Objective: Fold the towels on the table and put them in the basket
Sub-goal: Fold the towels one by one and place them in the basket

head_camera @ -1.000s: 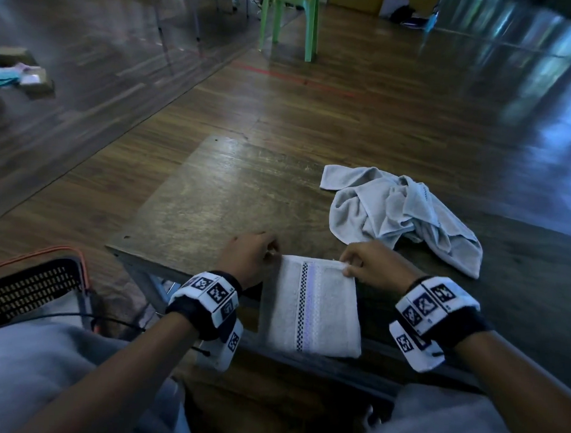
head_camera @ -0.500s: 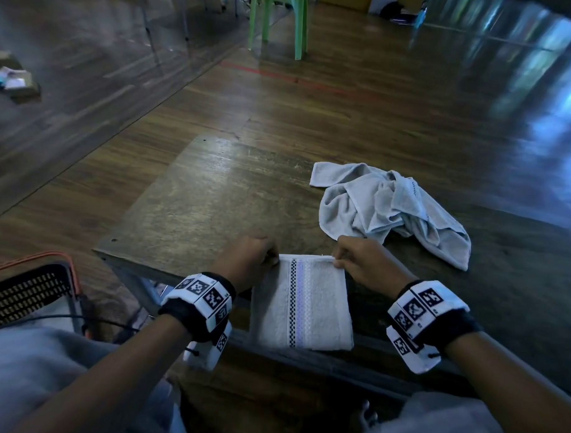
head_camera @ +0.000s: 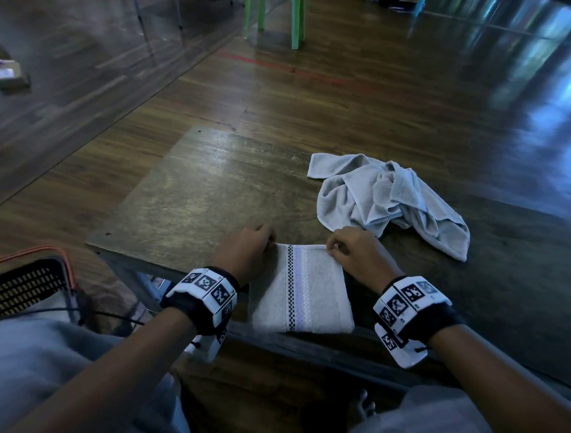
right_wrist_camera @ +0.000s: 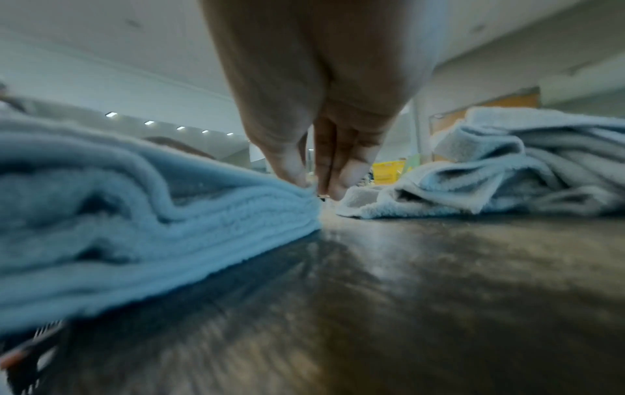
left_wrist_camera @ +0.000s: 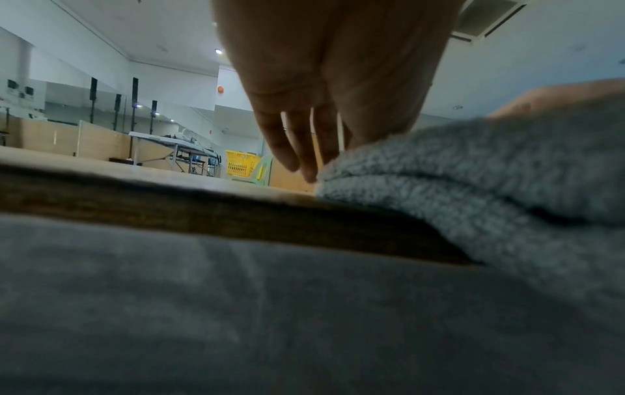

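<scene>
My folded towel (head_camera: pixel 302 289) lies at the worktop's (head_camera: pixel 194 193) near edge, its long axis running away from me and its near end just overhanging. My left hand (head_camera: pixel 249 252) pinches the far-left corner and my right hand (head_camera: pixel 357 253) pinches the far-right, each grip closed on cloth. The basket (head_camera: pixel 26 285) sits low beyond the near-left corner, so I judge the left hand nearer. The left side is open; the crumpled towel (head_camera: pixel 388 197) lies toward the far right.
</scene>
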{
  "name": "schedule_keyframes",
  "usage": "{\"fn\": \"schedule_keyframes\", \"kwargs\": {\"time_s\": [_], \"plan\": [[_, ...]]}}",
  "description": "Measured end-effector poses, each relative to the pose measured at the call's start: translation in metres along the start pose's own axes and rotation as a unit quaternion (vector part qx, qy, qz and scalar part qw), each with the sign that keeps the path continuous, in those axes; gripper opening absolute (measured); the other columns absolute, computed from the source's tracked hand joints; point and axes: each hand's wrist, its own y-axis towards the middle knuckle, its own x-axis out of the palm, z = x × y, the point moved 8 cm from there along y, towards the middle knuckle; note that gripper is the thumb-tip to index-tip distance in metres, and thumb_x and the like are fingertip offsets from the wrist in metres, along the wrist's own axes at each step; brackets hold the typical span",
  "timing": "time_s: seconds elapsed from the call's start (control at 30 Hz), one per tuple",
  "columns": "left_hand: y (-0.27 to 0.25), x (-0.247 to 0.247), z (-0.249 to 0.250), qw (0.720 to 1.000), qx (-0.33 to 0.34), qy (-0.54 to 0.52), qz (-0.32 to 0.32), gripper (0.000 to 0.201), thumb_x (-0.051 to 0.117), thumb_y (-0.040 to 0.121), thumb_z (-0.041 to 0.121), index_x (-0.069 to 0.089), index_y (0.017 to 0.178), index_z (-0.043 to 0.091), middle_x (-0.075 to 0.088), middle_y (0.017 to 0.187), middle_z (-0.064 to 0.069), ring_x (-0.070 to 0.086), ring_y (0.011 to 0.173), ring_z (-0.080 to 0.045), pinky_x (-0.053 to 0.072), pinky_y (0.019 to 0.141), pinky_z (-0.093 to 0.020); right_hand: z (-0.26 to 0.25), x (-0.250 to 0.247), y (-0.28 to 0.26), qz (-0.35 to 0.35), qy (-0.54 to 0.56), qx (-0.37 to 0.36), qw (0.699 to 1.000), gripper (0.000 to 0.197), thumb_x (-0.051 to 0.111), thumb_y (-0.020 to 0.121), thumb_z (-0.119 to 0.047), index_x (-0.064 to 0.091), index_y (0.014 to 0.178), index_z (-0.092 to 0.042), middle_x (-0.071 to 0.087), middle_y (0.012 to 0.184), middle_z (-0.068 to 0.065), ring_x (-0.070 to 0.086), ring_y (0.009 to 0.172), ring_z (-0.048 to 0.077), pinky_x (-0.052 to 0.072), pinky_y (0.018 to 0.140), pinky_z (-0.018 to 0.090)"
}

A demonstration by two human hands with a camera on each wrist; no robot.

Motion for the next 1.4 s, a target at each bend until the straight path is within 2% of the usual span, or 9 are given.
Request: {"fn": "schedule_keyframes", "kwargs": {"time_s": [0.17,0.43,0.63,0.77,0.9,1.1,1.23,1.3,1.4], "plan": [[-0.012,-0.004,0.021,0.991,0.084,0.101,0.027,0.017,0.059,0.078,0.012,0.068,0.092,0.017,0.067,0.096,-0.002,0.064,0.091,-0.024,0.044,0.079,-0.037,-0.023,0.004,-0.018,0.021,-0.208,-0.088,0.974,0.017,0.058,0.087,-0.022,0.070,0.089,-0.010,0.059,0.096,0.006,0.057,0.086,0.026,0.048,0.068,0.038],[-0.048,0.042,0.031,0.992,0.024,0.097,-0.073,0.064,0.014,0.098,0.043,0.057,0.126,0.005,0.058,0.131,-0.014,0.054,0.123,-0.026,0.045,0.096,-0.049,-0.011,0.040,-0.049,-0.066,-0.159,0.063,0.983,0.059,0.025,0.095,-0.054,0.028,0.142,-0.019,0.026,0.151,-0.002,0.030,0.132,0.020,0.032,0.103,0.041],[-0.047,0.045,0.022,0.998,-0.015,0.037,-0.049,0.076,-0.001,0.088,0.054,0.019,0.149,0.013,0.011,0.159,-0.006,0.007,0.147,-0.017,0.006,0.116,-0.051,0.001,0.055,-0.056,-0.077,-0.179,0.079,0.978,0.078,-0.008,0.080,-0.056,0.006,0.149,-0.022,0.003,0.159,-0.005,0.018,0.141,0.022,0.023,0.108,0.045],[-0.048,0.043,0.015,0.997,-0.058,0.012,-0.047,0.078,-0.008,0.082,0.054,0.004,0.151,0.017,-0.007,0.159,-0.002,-0.011,0.146,-0.015,-0.006,0.117,-0.051,0.003,0.054,-0.055,-0.063,-0.144,0.086,0.984,0.064,0.005,0.090,-0.050,0.004,0.149,-0.025,-0.002,0.159,-0.008,0.013,0.141,0.019,0.018,0.109,0.045],[-0.056,0.026,0.005,0.992,-0.122,-0.006,-0.024,0.063,0.011,0.093,0.043,0.020,0.148,0.014,0.023,0.154,-0.009,0.017,0.144,-0.023,0.007,0.117,-0.048,0.006,0.036,-0.057,-0.005,-0.106,0.127,0.986,0.056,0.031,0.095,-0.050,0.029,0.143,-0.020,0.029,0.150,-0.001,0.026,0.133,0.019,0.022,0.107,0.043],[-0.065,0.012,0.000,0.978,-0.189,-0.090,-0.010,0.051,0.045,0.088,0.035,0.037,0.134,0.016,0.051,0.126,-0.008,0.049,0.114,-0.027,0.041,0.098,-0.043,0.019,0.027,-0.059,-0.008,-0.050,0.225,0.973,0.049,0.046,0.086,-0.059,0.062,0.111,-0.020,0.049,0.123,0.004,0.037,0.119,0.024,0.029,0.100,0.044],[-0.066,0.014,-0.001,0.954,-0.221,-0.199,-0.022,0.041,0.052,0.084,0.028,0.042,0.123,0.020,0.057,0.118,-0.004,0.055,0.111,-0.026,0.043,0.093,-0.038,0.028,0.033,-0.057,-0.001,0.077,0.276,0.958,0.039,0.057,0.078,-0.055,0.061,0.061,-0.020,0.065,0.086,0.004,0.054,0.102,0.028,0.044,0.088,0.044],[-0.066,0.008,0.002,0.940,-0.242,-0.238,-0.013,0.037,0.051,0.087,0.020,0.043,0.123,0.016,0.056,0.120,-0.007,0.053,0.114,-0.027,0.038,0.086,-0.029,0.029,0.035,-0.056,-0.009,0.149,0.292,0.945,0.035,0.060,0.078,-0.050,0.063,0.067,-0.017,0.067,0.083,0.004,0.059,0.096,0.028,0.049,0.084,0.045],[-0.070,0.005,0.008,0.894,-0.290,-0.341,-0.007,0.048,0.049,0.092,0.011,0.032,0.137,0.009,0.048,0.132,-0.011,0.045,0.122,-0.028,0.032,0.085,-0.025,0.023,0.030,-0.058,-0.016,0.233,0.301,0.925,0.039,0.059,0.085,-0.040,0.056,0.108,-0.008,0.063,0.105,0.007,0.059,0.097,0.023,0.047,0.075,0.035]]}}
